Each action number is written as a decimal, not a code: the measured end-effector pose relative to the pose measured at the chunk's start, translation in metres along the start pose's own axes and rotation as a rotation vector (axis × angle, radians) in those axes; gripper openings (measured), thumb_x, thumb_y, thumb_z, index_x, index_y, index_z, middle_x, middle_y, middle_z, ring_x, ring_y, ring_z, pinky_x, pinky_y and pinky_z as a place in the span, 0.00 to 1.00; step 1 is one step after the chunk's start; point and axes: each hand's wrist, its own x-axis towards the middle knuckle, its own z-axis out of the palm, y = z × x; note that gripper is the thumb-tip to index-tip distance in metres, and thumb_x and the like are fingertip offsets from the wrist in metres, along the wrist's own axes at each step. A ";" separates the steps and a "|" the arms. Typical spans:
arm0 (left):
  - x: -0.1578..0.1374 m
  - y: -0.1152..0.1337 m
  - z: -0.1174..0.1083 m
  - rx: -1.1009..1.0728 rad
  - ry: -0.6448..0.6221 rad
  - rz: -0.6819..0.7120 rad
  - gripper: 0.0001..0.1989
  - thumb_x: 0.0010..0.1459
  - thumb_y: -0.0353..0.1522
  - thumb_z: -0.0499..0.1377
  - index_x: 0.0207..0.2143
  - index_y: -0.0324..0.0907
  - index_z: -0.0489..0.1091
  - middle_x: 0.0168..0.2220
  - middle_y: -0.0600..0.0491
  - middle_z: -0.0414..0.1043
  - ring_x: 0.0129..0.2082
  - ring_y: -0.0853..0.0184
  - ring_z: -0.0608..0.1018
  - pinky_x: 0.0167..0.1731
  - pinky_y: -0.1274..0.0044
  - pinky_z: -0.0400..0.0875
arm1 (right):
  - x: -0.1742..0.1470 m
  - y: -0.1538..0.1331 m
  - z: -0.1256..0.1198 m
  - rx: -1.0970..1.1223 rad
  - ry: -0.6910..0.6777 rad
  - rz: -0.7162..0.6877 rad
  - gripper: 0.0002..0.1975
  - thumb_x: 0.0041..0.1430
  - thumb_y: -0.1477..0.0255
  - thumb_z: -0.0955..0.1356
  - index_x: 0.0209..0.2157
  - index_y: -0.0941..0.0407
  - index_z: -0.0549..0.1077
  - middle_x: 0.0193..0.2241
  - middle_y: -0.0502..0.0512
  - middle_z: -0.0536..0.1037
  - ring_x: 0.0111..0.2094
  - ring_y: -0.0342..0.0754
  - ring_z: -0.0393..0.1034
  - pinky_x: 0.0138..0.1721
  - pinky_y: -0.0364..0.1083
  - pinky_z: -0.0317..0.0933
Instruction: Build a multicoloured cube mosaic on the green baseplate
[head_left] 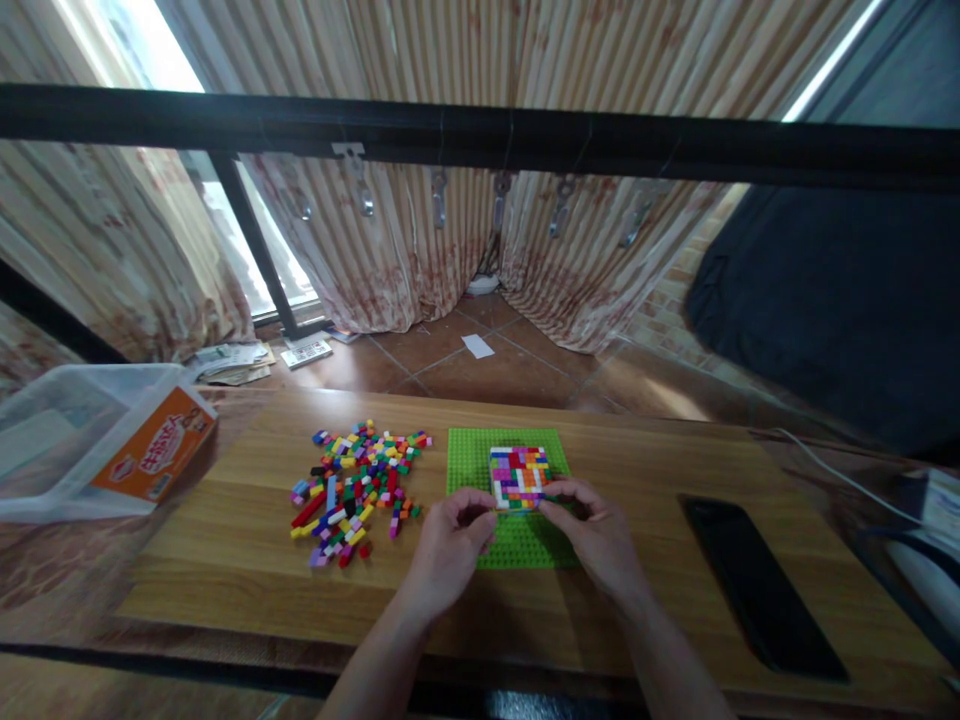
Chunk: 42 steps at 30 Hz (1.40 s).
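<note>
A flat block of multicoloured toy bricks [520,478] sits over a green studded baseplate [465,455]; I cannot tell whether it is pressed onto the studs. At the block's front left corner is my left hand [448,548], fingers curled, index fingertip and thumb against the edge. My right hand [598,540] pinches the front right corner between thumb and index finger. Any small brick between the fingertips is too small to make out. Left of the baseplate lies a spread pile of loose toy bricks [360,485] in many colours.
The wooden table [240,560] carries a black phone-like slab [761,585] at the right. A clear plastic bin [67,490] with an orange label stands off the left end. A dark metal bar [480,135] crosses in front of the curtains [420,250]. A white cable [847,475] runs at the right.
</note>
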 end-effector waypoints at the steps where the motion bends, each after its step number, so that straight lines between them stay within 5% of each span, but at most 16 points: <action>1: 0.000 -0.001 0.000 -0.002 0.001 0.001 0.12 0.44 0.35 0.62 0.32 0.39 0.71 0.19 0.59 0.67 0.20 0.73 0.68 0.21 0.80 0.62 | 0.000 -0.001 0.000 -0.005 -0.002 -0.002 0.12 0.46 0.60 0.74 0.31 0.52 0.81 0.39 0.56 0.80 0.42 0.54 0.72 0.48 0.55 0.63; 16: -0.004 0.006 0.001 -0.005 0.022 0.068 0.12 0.44 0.34 0.66 0.32 0.38 0.73 0.24 0.56 0.71 0.23 0.72 0.73 0.24 0.80 0.68 | -0.002 -0.005 0.001 0.030 0.032 -0.049 0.08 0.48 0.62 0.74 0.30 0.51 0.82 0.41 0.55 0.79 0.46 0.53 0.72 0.51 0.55 0.62; 20: -0.005 0.009 0.001 -0.048 0.003 0.045 0.15 0.43 0.36 0.69 0.33 0.38 0.73 0.27 0.55 0.73 0.24 0.72 0.74 0.26 0.79 0.70 | -0.007 -0.020 -0.007 0.077 0.120 -0.101 0.08 0.54 0.62 0.72 0.31 0.52 0.81 0.39 0.56 0.79 0.43 0.52 0.73 0.46 0.52 0.64; 23: -0.008 0.012 0.002 -0.073 -0.027 0.027 0.17 0.43 0.37 0.70 0.35 0.38 0.74 0.29 0.54 0.75 0.25 0.72 0.74 0.27 0.79 0.71 | -0.015 -0.034 -0.003 0.108 -0.020 -0.148 0.08 0.59 0.64 0.69 0.35 0.51 0.81 0.35 0.54 0.80 0.38 0.49 0.73 0.43 0.49 0.66; 30: -0.013 0.017 0.002 -0.097 -0.179 0.002 0.20 0.46 0.35 0.70 0.42 0.38 0.75 0.32 0.51 0.78 0.27 0.72 0.74 0.30 0.80 0.70 | -0.025 -0.049 0.011 0.041 -0.391 -0.267 0.11 0.64 0.68 0.65 0.43 0.48 0.79 0.42 0.53 0.79 0.47 0.49 0.72 0.51 0.51 0.64; 42: -0.014 0.014 0.001 -0.148 -0.190 -0.032 0.20 0.46 0.36 0.71 0.42 0.38 0.75 0.29 0.54 0.76 0.25 0.74 0.73 0.28 0.81 0.69 | -0.026 -0.054 0.006 0.016 -0.428 -0.246 0.06 0.63 0.68 0.67 0.36 0.51 0.77 0.37 0.51 0.78 0.41 0.47 0.72 0.46 0.48 0.65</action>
